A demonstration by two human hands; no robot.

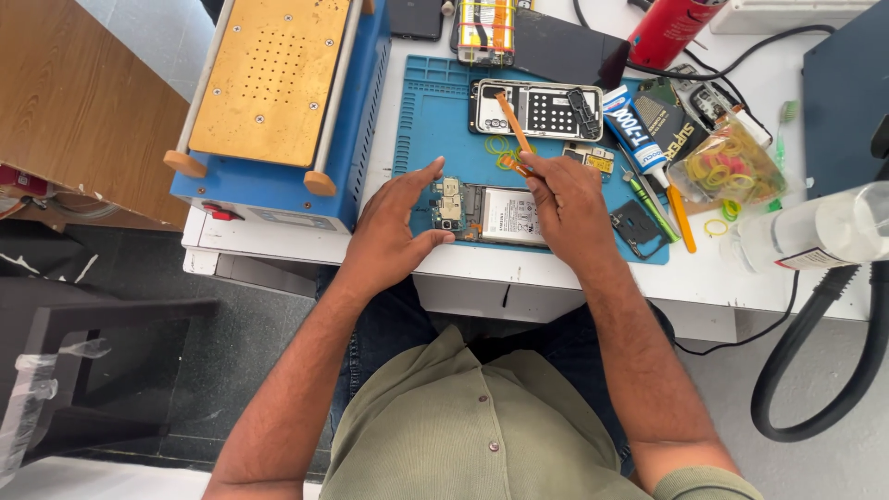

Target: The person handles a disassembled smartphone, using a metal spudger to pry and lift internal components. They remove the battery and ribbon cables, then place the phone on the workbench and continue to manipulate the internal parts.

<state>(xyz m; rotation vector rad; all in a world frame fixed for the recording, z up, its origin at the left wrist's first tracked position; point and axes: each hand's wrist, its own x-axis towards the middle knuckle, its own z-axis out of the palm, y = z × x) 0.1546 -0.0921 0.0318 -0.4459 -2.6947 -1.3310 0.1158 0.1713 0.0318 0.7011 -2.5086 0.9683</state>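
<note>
The left hand (pixel 394 227) is curving around the left end of an opened phone (pixel 486 215), fingers loosely spread, thumb and fingertips touching the phone's edges. The phone is lying flat on a blue mat (pixel 431 120) at the near edge of a white table (pixel 741 282), its circuit board and battery showing. The right hand (pixel 565 199) is hovering over the phone's right end, pinching an orange pry tool (pixel 512 120) between thumb and fingers; the tool is slanting up and away to the far left.

Just beyond the tool, a phone frame (pixel 537 109) is lying on the mat, with yellow rubber bands (pixel 498 145) near it. To the right, a glue tube (pixel 634 130) and a bag of bands (pixel 727 167) are resting on the table. A blue heating machine (pixel 278 102) with a brass-coloured plate is standing to the left of the mat. A clear bottle (pixel 824 231) is lying at the far right.
</note>
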